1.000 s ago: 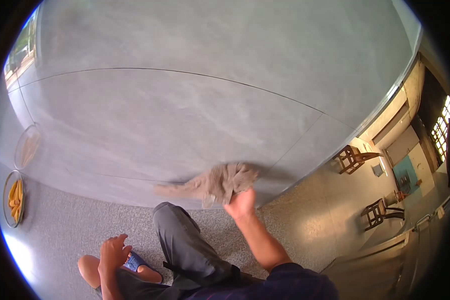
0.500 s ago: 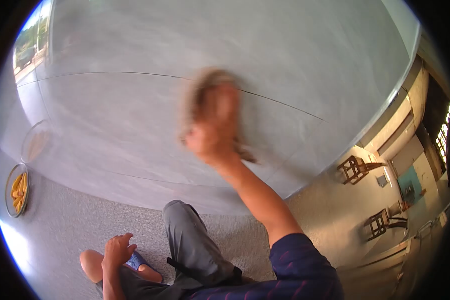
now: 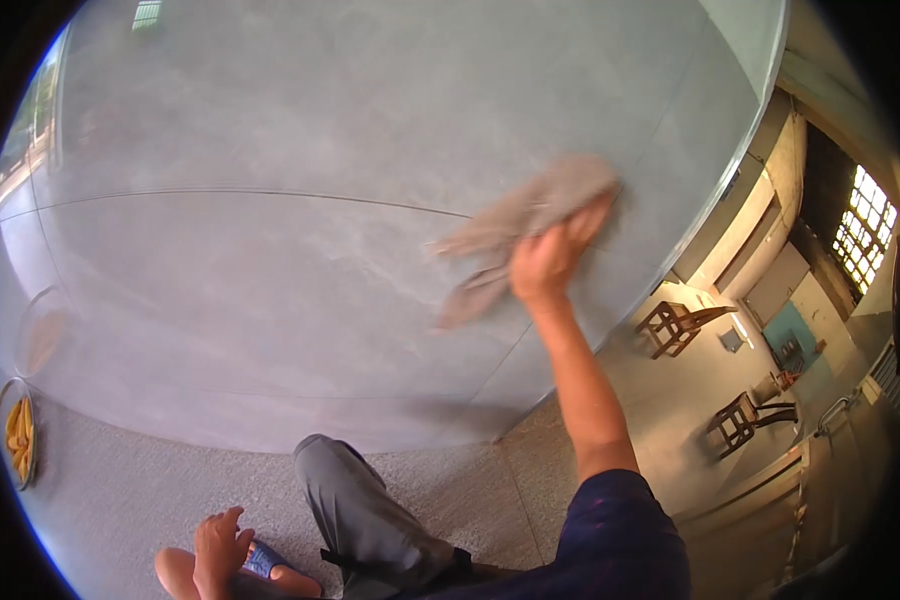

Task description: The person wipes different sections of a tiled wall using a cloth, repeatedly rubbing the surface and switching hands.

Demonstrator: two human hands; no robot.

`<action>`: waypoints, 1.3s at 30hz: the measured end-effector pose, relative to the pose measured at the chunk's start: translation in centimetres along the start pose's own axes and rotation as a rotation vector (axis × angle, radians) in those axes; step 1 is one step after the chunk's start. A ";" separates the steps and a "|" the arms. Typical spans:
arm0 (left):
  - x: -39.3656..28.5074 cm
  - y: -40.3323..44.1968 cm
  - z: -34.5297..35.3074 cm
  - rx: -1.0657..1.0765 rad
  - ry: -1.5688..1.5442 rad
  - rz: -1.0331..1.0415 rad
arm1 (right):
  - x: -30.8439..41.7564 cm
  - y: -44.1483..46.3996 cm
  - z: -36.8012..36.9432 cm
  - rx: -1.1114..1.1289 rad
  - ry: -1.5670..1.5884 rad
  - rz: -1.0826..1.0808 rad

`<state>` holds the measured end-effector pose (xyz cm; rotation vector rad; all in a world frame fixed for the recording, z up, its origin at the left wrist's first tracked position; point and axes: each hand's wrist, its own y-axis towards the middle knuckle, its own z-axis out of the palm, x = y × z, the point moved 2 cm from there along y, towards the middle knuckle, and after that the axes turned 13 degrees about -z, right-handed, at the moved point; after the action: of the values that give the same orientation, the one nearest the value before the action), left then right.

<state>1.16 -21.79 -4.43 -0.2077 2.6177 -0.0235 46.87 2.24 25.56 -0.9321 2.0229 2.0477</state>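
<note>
A brown cloth (image 3: 530, 215) lies pressed against the grey tiled wall (image 3: 270, 270), its loose folds trailing down and to the left. My right hand (image 3: 552, 258) grips the cloth from below, with the fingers pointing up and right. My left hand (image 3: 220, 545) is low at the left, beside my bent knee and above a blue slipper (image 3: 262, 558). Its fingers are apart and nothing shows in it.
A bowl of yellow, long-shaped food (image 3: 18, 435) stands on the speckled floor (image 3: 120, 460) at the far left. Two wooden chairs (image 3: 672, 328) are at the right, beyond the wall's edge (image 3: 735, 165). A barred window (image 3: 863, 230) is farther right.
The cloth and my right hand have swept up the wall from its lower part, then right toward its edge. My left hand has stayed by my knee. The view has shifted a little right.
</note>
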 end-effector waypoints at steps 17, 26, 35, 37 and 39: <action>-1.3 3.0 1.0 0.082 0.077 -0.010 | 12.2 9.1 5.8 -0.109 0.261 -0.335; -0.9 2.6 0.3 0.051 0.003 0.021 | -6.0 6.9 -0.8 -0.091 -0.128 -0.113; 0.4 1.4 0.5 0.083 0.006 -0.012 | -15.2 17.0 -1.3 -0.250 -0.057 0.172; 0.0 1.8 0.7 0.095 0.003 -0.018 | -11.0 20.2 2.8 -0.138 -0.217 0.183; -0.6 2.3 1.2 0.101 -0.001 -0.030 | -3.3 22.0 2.8 -0.073 -0.110 -0.104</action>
<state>1.91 -19.41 -5.30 -0.2118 2.6043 -0.1655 37.78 3.67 46.02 -0.8955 1.8167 2.0814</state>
